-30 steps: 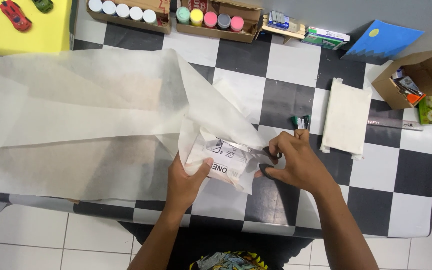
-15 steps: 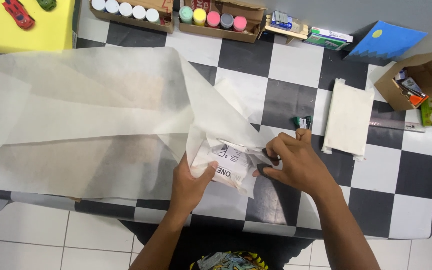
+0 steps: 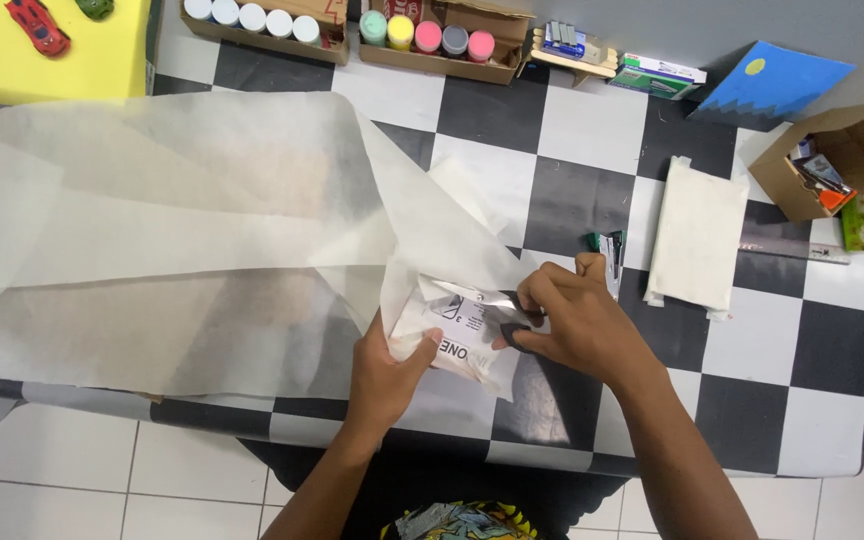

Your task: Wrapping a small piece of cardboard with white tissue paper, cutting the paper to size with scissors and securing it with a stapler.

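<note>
A large thin white sheet covers the left half of the checkered table. Its right corner is folded around a white printed packet near the front edge. My left hand pinches the sheet and packet from the left side. My right hand grips dark-handled scissors, and the silver blades lie across the top of the packet, pointing left.
A small green-and-black stapler, a folded white cloth and a metal ruler lie to the right. An open cardboard box, a blue card, two trays of paint pots and a yellow board with toy cars line the back.
The scissor blades now show over the packet's top edge. My right hand has shifted slightly left; my left hand holds the same spot.
</note>
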